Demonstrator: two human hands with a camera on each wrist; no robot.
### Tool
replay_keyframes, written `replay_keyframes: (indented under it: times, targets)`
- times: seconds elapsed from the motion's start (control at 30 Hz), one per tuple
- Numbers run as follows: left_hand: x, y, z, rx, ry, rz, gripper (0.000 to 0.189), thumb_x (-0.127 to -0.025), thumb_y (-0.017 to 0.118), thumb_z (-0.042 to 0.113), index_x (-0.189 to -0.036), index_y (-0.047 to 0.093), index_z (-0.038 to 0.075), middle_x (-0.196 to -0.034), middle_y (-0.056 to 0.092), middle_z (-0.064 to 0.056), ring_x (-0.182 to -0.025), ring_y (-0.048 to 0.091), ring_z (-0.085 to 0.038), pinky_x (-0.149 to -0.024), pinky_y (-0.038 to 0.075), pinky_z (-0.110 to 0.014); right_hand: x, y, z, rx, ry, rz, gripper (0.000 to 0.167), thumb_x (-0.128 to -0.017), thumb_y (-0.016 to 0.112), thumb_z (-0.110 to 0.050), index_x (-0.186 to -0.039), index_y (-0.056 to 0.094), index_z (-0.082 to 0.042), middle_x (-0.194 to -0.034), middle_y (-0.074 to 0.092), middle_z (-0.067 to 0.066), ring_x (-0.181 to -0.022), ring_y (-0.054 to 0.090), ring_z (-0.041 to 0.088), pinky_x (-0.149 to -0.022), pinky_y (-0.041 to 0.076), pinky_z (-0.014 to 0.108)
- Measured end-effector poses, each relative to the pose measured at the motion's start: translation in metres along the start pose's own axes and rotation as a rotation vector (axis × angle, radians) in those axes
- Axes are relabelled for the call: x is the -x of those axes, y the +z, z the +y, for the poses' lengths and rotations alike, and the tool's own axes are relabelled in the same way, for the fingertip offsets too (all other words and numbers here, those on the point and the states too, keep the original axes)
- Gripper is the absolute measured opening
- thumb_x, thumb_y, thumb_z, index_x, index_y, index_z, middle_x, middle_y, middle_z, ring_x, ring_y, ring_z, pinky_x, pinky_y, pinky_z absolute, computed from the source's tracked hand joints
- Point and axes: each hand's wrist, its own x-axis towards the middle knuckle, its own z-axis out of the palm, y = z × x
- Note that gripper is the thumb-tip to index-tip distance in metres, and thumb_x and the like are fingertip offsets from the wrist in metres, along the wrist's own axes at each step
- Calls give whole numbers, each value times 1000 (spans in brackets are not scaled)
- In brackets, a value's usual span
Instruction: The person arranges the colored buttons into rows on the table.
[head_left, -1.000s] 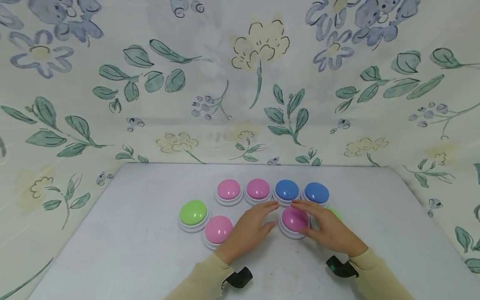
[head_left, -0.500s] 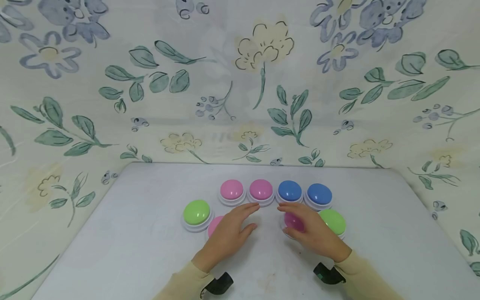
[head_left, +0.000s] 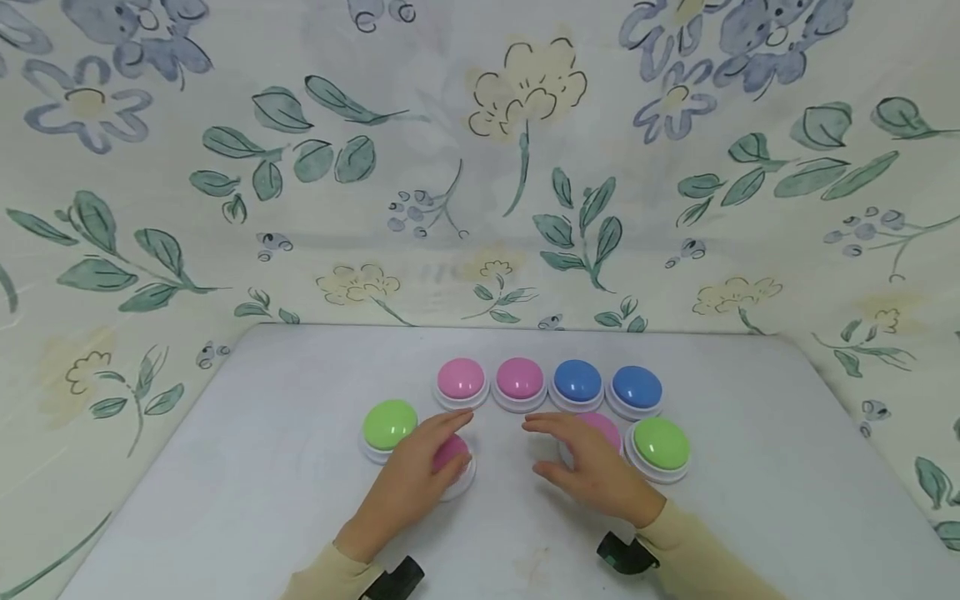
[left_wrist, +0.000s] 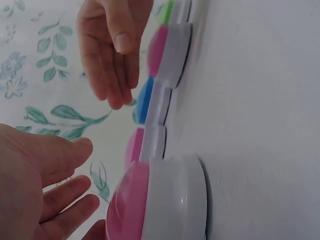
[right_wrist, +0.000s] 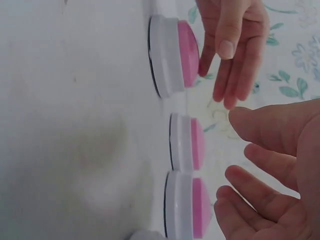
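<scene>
My left hand [head_left: 408, 473] hovers with relaxed, spread fingers over the front-left pink dome button [head_left: 452, 452], partly hiding it. In the left wrist view, a gap shows between the thumb and that button's pink top [left_wrist: 131, 202]. My right hand [head_left: 596, 471] hangs above and just left of the front-right pink button [head_left: 604, 427], covering part of it. Nothing is held by either hand. Each button has a white round base. A green button [head_left: 389, 423] stands beside the left hand, and another green button [head_left: 662, 443] sits right of the right hand.
Along the back stand two pink buttons, one at left [head_left: 461, 379] and one beside it [head_left: 520, 379], then two blue buttons, the inner [head_left: 577, 381] and the outer [head_left: 637, 387]. A floral cloth [head_left: 450, 192] rises behind the white table [head_left: 225, 483].
Both hands have moved left, apart from the buttons. The left hand now covers part of the front-left pink button; the right has uncovered the right green one. The buttons stay put.
</scene>
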Motion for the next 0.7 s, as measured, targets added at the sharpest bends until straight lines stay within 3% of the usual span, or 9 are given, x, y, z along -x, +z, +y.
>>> replay_keyframes:
  times: [0.47, 0.7]
  targets:
    - [21, -20, -14, -77, -4, 62, 55, -82, 81, 4, -133, 63, 1, -134, 63, -10, -127, 57, -32, -106, 46, -50, -15, 29, -11, -91, 111, -11, 55, -91, 74, -9, -141, 53, -1, -136, 62, 9, -123, 60, 27, -104, 50, 44]
    - [25, -22, -17, -84, -49, 41, 58, -81, 82, 5, -135, 61, 2, -134, 63, -12, -126, 58, -34, -104, 47, -51, -25, 42, -19, -136, 150, -28, 58, -92, 74, -12, -144, 50, -3, -138, 60, 10, -124, 60, 26, -105, 49, 44]
